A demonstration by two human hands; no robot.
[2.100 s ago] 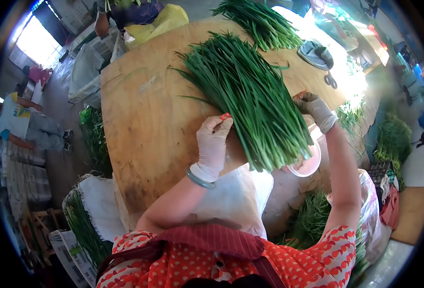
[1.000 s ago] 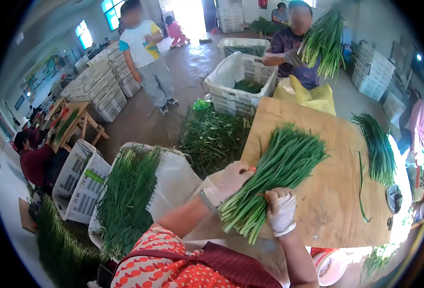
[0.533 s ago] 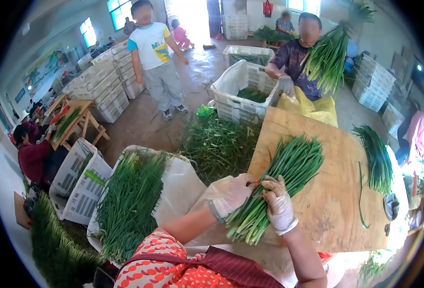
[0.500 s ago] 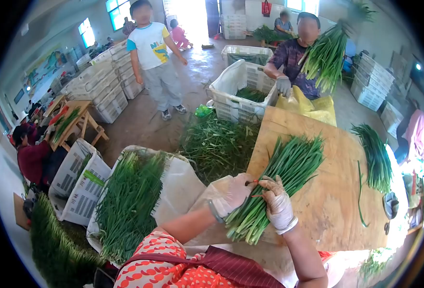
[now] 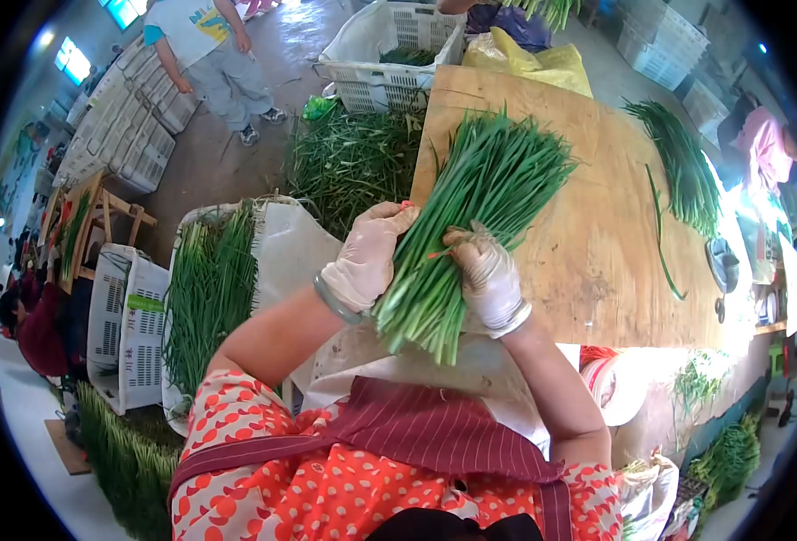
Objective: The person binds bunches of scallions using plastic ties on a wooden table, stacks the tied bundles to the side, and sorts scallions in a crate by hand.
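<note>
1. At the bunch's 9 o'clock side, we see the gloved left hand [image 5: 368, 257] with thumb and fingertips pinched together on a small red tip [image 5: 407, 205].
2. At its 4 o'clock side, the gloved right hand [image 5: 488, 275] has its fingers curled in, thumb and forefinger closed on a red strip [image 5: 439, 253] that crosses the stems. We cannot tell whether strip and tip join underneath.
3. Between the hands we find the bunch of green leaves [image 5: 479, 203], tips toward 1 o'clock, pale ends toward 7, lying over the near-left part of the wooden board [image 5: 588, 270]; that corner is hidden from us.
4. The board's left edge runs close by at 10 o'clock, and its near edge passes under the right wrist. We have the widest room toward 3 o'clock, where wood stretches to a loose leaf [image 5: 658, 230].
5. Beyond that we note a second bunch [image 5: 680, 162] at 2 o'clock and scissors [image 5: 720, 311] at 4, by the edge.
6. Farther out lie a heap of cuttings [image 5: 353, 162] at 10 and a yellow sack [image 5: 543, 68] at 12.
</note>
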